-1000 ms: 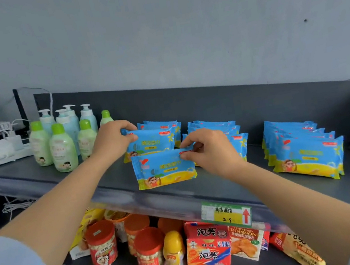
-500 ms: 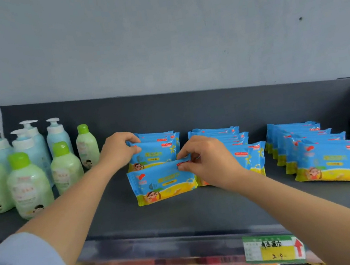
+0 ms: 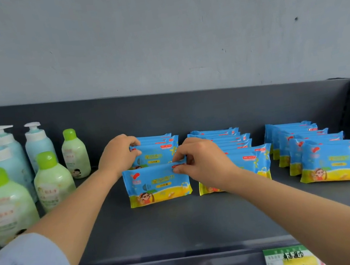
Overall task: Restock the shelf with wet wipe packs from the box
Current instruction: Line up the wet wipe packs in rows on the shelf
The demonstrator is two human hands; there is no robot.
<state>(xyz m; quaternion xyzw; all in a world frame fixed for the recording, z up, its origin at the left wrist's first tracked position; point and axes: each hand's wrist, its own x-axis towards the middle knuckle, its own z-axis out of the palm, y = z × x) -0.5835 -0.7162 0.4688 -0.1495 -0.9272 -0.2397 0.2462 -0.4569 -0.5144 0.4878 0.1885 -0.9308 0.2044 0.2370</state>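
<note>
On the dark grey shelf (image 3: 183, 222), blue-and-yellow wet wipe packs stand upright in three rows running from the back wall toward the front edge. The right hand (image 3: 201, 164) pinches the top right corner of the front wet wipe pack (image 3: 156, 183) of the left row between thumb and curled fingers; this pack stands on its bottom edge near the middle of the shelf. The left hand (image 3: 118, 156) curls its fingers over the top left corner of the second pack (image 3: 157, 155) just behind it, thumb at the front. The middle row (image 3: 253, 161) sits just beside, partly hidden by the right wrist, and the right row (image 3: 330, 161) stands apart toward the right end. Green-capped bottles (image 3: 54, 180) and pump bottles (image 3: 37, 143) crowd the left end. A price label (image 3: 288, 259) hangs on the front edge.
</note>
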